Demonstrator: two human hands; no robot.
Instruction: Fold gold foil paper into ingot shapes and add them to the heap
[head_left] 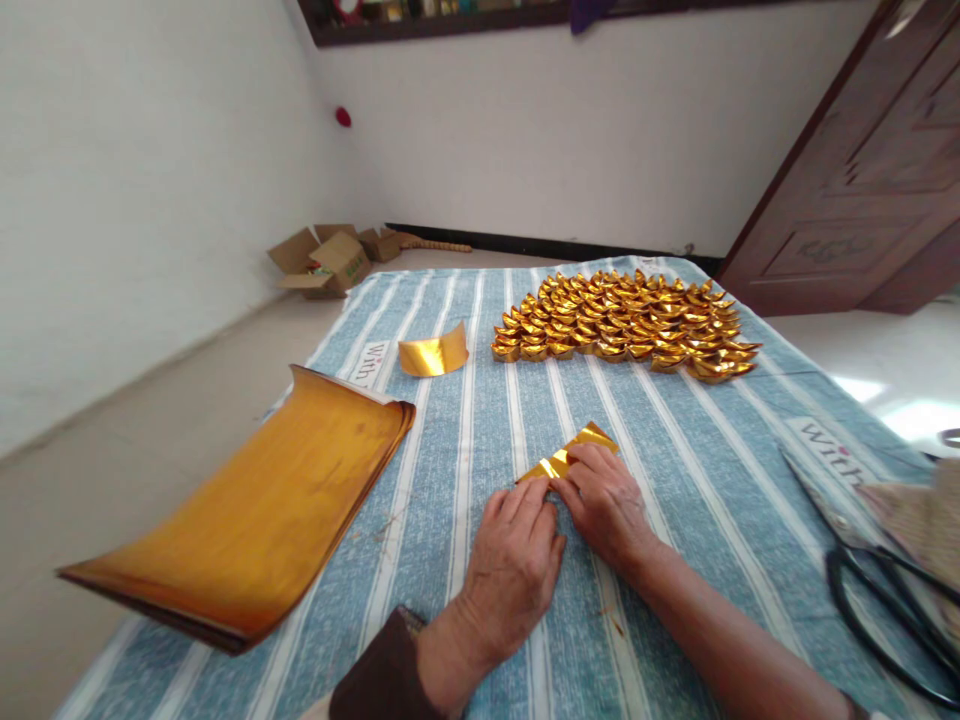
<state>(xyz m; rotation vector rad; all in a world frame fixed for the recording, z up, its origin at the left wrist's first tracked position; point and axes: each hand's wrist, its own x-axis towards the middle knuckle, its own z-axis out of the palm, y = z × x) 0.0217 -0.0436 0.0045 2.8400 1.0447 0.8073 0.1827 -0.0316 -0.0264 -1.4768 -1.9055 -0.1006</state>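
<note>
My left hand (pixel 512 560) and my right hand (pixel 606 497) press down together on a partly folded gold foil sheet (pixel 571 452) lying on the blue striped cloth (pixel 480 420). The fingertips of both hands pinch its near edge, and its far corner sticks out beyond my right hand. A thick stack of gold sheets (pixel 255 510) lies to the left, its far edge curling up. One curled gold sheet (pixel 433 354) stands farther back. Many folded gold ingots (pixel 626 322) are laid in rows at the far right of the cloth.
Black scissors (pixel 877 580) lie at the right edge beside a beige cloth item (pixel 919 520). Open cardboard boxes (pixel 330 258) sit on the floor by the far wall. A dark wooden door (pixel 862 180) stands at the right.
</note>
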